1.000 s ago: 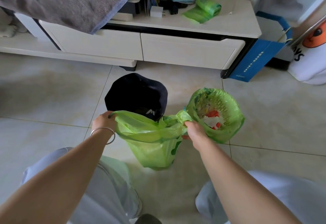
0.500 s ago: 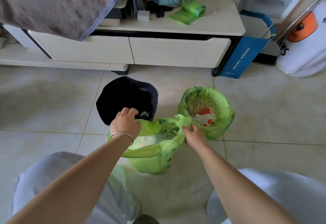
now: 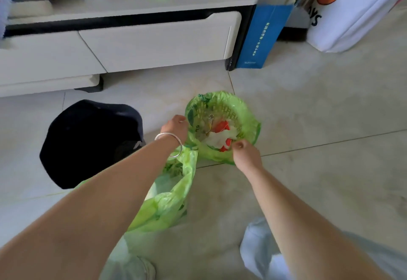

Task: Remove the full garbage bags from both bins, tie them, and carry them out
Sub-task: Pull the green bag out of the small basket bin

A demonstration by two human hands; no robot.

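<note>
On the floor (image 3: 308, 108), both hands work the green-lined bin (image 3: 222, 125). Left hand (image 3: 175, 126) grip pinches the liner's left rim; right hand (image 3: 244, 154) grip pinches its near rim. Removed bag (image 3: 169, 200) lies below the left forearm.

A dark navy bin (image 3: 88, 141) stood on the floor, its liner already out. Just beside it, toward the person, a green garbage bag (image 3: 169, 198) slumped on the tiles, its mouth loose and untied. To the right stood a green perforated bin (image 3: 222, 125), its green liner (image 3: 251, 130) folded over the rim, holding white and red rubbish.
</note>
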